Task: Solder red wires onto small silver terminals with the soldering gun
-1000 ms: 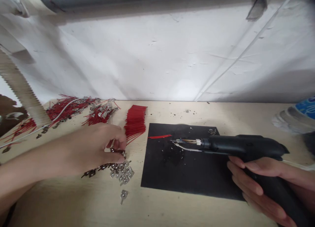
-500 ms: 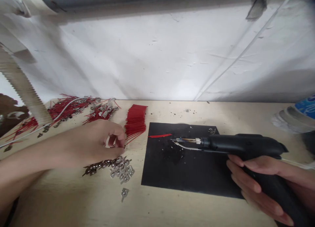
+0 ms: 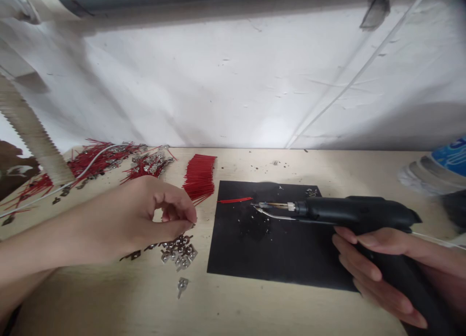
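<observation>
On the table [image 3: 255, 316] lies a black mat [image 3: 291, 258]. The soldering tool [image 3: 349, 210], wrapped in the right hand's [image 3: 396, 243] fingers, runs level, tip pointing left over the mat. The left hand's [image 3: 141, 219] thumb and forefinger meet; whether they grip anything cannot be told. Metal contacts [image 3: 180, 253] lie just nearside. One red wire [image 3: 236, 200], long axis left-right, lies on the mat between those fingertips and the tool's tip.

On the pale tabletop [image 3: 269, 310]: red wires [image 3: 199, 173], small metal plates [image 3: 179, 253], a black mat [image 3: 291, 253].

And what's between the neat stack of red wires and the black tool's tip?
In the head view, a strip of tabletop, then the left part of the black mat, where some red wire lies just short of the tip.
</observation>
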The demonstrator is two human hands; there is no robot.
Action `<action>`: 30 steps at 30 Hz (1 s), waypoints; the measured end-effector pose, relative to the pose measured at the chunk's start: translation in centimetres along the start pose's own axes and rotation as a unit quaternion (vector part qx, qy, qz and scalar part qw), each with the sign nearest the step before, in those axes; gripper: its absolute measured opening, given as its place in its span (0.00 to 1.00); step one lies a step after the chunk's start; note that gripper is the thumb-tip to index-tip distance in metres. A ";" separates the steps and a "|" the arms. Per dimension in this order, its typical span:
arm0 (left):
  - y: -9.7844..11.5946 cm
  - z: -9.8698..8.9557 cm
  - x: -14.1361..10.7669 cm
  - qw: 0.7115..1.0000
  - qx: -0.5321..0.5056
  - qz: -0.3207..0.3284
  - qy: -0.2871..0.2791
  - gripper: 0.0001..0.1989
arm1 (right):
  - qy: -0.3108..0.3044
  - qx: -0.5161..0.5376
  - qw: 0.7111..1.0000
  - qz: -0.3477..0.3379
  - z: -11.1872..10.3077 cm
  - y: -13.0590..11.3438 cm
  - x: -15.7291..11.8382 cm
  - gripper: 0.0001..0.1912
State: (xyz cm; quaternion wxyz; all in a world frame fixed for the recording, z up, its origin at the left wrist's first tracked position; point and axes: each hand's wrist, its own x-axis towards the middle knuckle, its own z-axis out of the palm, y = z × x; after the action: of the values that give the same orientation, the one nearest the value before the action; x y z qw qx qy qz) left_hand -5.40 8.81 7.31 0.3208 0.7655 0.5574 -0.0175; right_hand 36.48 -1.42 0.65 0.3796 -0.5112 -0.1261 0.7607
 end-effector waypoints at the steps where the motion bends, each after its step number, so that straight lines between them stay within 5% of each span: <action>1: 0.5 0.3 0.0 1.000 -0.016 -0.011 -0.007 0.20 | 0.003 0.005 1.000 -0.005 -0.1 0.1 0.1 0.29; 8: 5.2 3.7 1.5 0.985 -0.155 -0.069 -0.042 0.21 | -0.025 -0.006 1.000 -0.008 -0.4 0.2 0.2 0.28; 12: 6.1 6.0 3.1 0.985 -0.155 -0.056 -0.044 0.16 | -0.026 0.003 1.000 -0.012 -0.7 0.3 0.3 0.26; 17: 5.5 7.6 3.8 0.990 -0.131 -0.010 0.043 0.09 | -0.053 -0.022 0.998 -0.005 -1.1 0.3 0.4 0.27; 22: 5.3 7.2 2.1 0.981 -0.142 0.027 0.128 0.13 | -0.050 -0.015 0.999 -0.002 -1.1 0.2 0.3 0.26; 27: 5.9 5.4 0.4 0.911 -0.223 0.126 0.325 0.03 | -0.012 -0.008 1.000 -0.021 -0.9 0.5 0.2 0.27; 30: 6.3 5.1 0.3 0.895 -0.278 0.147 0.315 0.07 | -0.011 -0.010 1.000 -0.025 -0.9 0.6 0.1 0.28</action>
State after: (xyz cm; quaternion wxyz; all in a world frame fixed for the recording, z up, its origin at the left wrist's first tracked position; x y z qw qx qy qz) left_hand 1.90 5.39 6.11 0.3267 0.6839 0.4922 0.4281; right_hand 36.92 -1.95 -0.20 0.3921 -0.5034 -0.1504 0.7552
